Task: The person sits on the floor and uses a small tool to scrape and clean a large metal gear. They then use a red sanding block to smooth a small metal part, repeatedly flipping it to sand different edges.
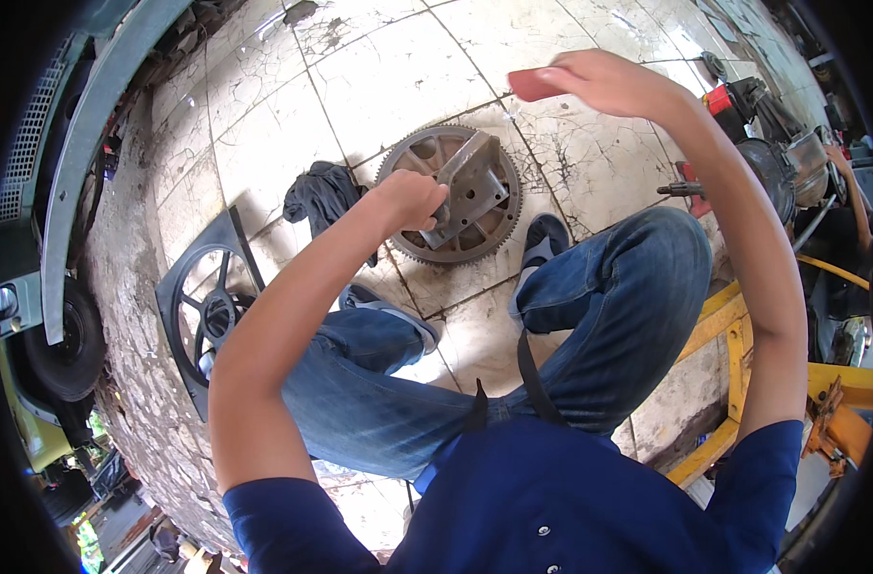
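A toothed metal flywheel [422,153] lies flat on the tiles between my feet. On it rests a grey metal bracket [470,196] with a raised plate and bolt holes. My left hand [413,201] is closed in a fist round the bracket's left edge. Up and to the right, clear of the metal, my right hand [604,81] pinches a flat reddish-brown piece [537,83] that resembles sandpaper. Its far side is hidden by the fingers. A crumpled dark cloth [322,196] lies left of the flywheel.
A black fan shroud [212,297] stands beside my left leg. Yellow metal framing [723,383] runs along my right. Machine parts [766,163] and another person's arm [852,191] are at the far right. A vehicle tyre [68,340] sits at the left.
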Motion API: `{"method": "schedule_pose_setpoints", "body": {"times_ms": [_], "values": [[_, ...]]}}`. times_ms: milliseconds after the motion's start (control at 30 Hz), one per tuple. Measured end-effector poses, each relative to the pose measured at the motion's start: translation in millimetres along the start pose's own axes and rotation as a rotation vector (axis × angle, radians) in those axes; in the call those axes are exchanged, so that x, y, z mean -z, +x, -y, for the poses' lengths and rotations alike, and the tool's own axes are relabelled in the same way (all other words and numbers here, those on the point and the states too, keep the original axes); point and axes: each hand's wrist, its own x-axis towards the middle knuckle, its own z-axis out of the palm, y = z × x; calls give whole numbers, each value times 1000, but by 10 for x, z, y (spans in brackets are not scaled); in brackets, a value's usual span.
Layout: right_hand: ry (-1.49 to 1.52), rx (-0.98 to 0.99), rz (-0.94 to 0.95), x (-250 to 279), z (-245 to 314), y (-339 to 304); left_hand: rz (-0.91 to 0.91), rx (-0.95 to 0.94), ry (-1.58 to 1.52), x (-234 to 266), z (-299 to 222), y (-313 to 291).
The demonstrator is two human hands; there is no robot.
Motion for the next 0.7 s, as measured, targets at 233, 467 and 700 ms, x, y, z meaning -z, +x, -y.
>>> {"method": "schedule_pose_setpoints", "body": {"times_ms": [233, 467, 700], "values": [[-493, 81, 49, -961, 651, 701, -118, 21, -113, -277, 155, 59], [479, -344, -417, -2582, 705, 643, -135, 73, -412, -565, 200, 53], [-45, 172, -459, -2999, 660, 648, 66, 16, -525, -962, 150, 99]]}}
